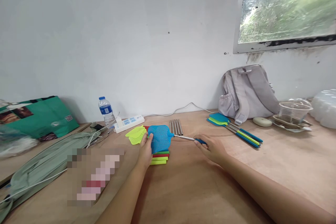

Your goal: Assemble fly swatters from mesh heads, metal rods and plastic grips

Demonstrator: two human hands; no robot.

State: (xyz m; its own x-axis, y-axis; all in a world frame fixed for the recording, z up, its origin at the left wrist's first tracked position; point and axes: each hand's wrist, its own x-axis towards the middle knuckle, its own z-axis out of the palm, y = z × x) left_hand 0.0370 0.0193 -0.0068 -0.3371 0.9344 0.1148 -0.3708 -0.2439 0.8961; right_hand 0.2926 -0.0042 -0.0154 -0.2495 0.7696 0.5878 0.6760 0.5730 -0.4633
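Note:
A blue fly swatter (159,138) with a thin metal shaft and a blue handle is held level above the table between both hands. My left hand (146,148) pinches the left edge of its mesh head, and my right hand (211,148) is closed round the handle. Behind the blue head lie yellow-green swatter heads (135,135), partly covered. Below it are several coloured handles (159,159) in green, red and yellow-green. Several metal rods (175,127) lie side by side just beyond the shaft. To the right rests a group of whole swatters (241,133), blue and yellow-green.
A white power strip (129,123) and a water bottle (106,109) stand at the back left, near a green bag (42,117) and grey-green cloth (52,164). A backpack (248,92) leans on the wall at right, beside a plastic cup (294,110). A cable (173,111) runs along the wall.

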